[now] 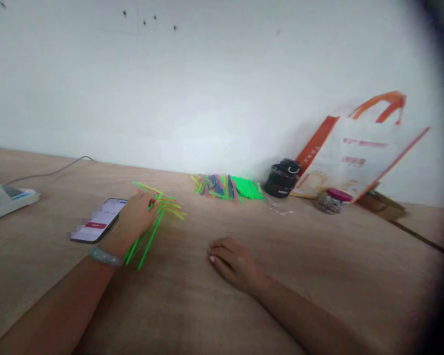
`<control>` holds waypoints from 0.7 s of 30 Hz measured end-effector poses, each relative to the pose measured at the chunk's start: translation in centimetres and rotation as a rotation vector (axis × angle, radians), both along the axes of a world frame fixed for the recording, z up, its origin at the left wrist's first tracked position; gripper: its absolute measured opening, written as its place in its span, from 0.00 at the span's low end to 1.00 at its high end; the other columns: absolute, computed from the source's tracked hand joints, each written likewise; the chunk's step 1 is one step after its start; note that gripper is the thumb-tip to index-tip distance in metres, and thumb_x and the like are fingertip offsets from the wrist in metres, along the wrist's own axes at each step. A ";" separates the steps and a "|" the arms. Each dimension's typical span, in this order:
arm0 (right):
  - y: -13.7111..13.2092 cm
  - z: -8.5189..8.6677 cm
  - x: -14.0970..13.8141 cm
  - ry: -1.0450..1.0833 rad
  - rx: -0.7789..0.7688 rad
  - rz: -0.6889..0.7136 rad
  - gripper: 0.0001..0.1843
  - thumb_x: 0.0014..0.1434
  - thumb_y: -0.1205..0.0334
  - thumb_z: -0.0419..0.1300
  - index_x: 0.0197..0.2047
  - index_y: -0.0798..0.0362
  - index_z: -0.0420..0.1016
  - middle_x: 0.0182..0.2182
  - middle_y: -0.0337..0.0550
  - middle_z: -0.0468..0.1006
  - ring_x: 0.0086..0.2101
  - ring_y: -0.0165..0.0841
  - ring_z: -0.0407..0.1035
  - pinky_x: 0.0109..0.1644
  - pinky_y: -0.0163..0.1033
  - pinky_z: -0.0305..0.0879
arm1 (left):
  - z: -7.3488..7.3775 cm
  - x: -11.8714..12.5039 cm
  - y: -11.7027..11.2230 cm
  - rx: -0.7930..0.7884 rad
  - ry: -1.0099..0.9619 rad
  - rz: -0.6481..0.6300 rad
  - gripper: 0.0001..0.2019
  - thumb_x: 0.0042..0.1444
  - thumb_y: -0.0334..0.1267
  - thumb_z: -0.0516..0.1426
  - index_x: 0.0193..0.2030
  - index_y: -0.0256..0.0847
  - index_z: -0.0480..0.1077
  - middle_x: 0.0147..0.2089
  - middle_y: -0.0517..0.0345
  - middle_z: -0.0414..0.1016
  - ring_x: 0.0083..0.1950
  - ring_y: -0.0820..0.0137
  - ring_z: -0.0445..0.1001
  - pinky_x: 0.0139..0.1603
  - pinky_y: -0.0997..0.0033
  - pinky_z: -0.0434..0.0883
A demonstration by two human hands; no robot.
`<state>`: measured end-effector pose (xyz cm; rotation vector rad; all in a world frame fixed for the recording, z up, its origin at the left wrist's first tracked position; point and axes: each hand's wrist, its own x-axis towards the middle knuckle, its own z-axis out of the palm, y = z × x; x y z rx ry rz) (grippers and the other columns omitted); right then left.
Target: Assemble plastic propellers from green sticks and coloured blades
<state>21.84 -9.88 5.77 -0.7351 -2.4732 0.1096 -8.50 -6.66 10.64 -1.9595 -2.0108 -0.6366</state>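
My left hand (136, 212), with a pale band around the wrist, reaches over a loose heap of thin counting sticks (172, 204) in yellow, pink and green. Its fingers are pinched on green sticks (151, 238), whose long ends stick out below the hand toward me. The palm hides part of the heap. My right hand (233, 261) rests palm down on the wooden table (192, 305), holding nothing, its fingers loosely bent and a little apart. Left of the left hand lies a phone (99, 221) with its screen lit.
Flat packs of mixed-colour sticks (216, 186) and green sticks (248, 188) lie near the wall. Farther right stand a black bottle (282, 178), a lidded jar (333, 201) and a white-orange bag (355, 153). A white device (11, 202) with a cable sits at left.
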 end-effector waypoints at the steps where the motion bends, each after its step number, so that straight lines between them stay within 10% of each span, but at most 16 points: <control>1: 0.0 -0.1 0.1 0.000 -0.004 -0.003 0.09 0.62 0.64 0.51 0.37 0.53 0.73 0.37 0.47 0.75 0.39 0.34 0.68 0.44 0.40 0.68 | -0.2 0.0 0.0 -0.019 0.002 0.011 0.10 0.58 0.39 0.49 0.36 0.38 0.70 0.37 0.51 0.74 0.40 0.62 0.73 0.42 0.65 0.68; 10: 0.0 0.1 0.7 0.193 -0.118 -0.066 0.13 0.64 0.60 0.49 0.37 0.53 0.73 0.33 0.46 0.75 0.36 0.34 0.69 0.42 0.40 0.66 | 1.0 3.7 -2.7 0.074 -0.120 -0.129 0.10 0.60 0.40 0.50 0.38 0.38 0.70 0.38 0.53 0.75 0.39 0.64 0.73 0.41 0.65 0.68; 15: 0.8 -0.5 0.8 0.497 -0.434 -0.235 0.22 0.64 0.50 0.45 0.36 0.55 0.74 0.28 0.44 0.74 0.31 0.33 0.69 0.36 0.38 0.65 | -1.7 8.8 -4.8 0.033 -0.075 -0.572 0.09 0.63 0.38 0.48 0.41 0.40 0.67 0.39 0.55 0.73 0.41 0.66 0.71 0.43 0.66 0.68; 21: 0.8 -0.3 0.7 0.500 -0.811 -0.199 0.21 0.57 0.44 0.53 0.30 0.54 0.73 0.23 0.38 0.69 0.25 0.29 0.62 0.30 0.35 0.58 | -5.2 11.7 -5.0 0.023 0.039 -0.728 0.09 0.64 0.35 0.45 0.44 0.41 0.65 0.41 0.55 0.71 0.43 0.67 0.70 0.45 0.64 0.69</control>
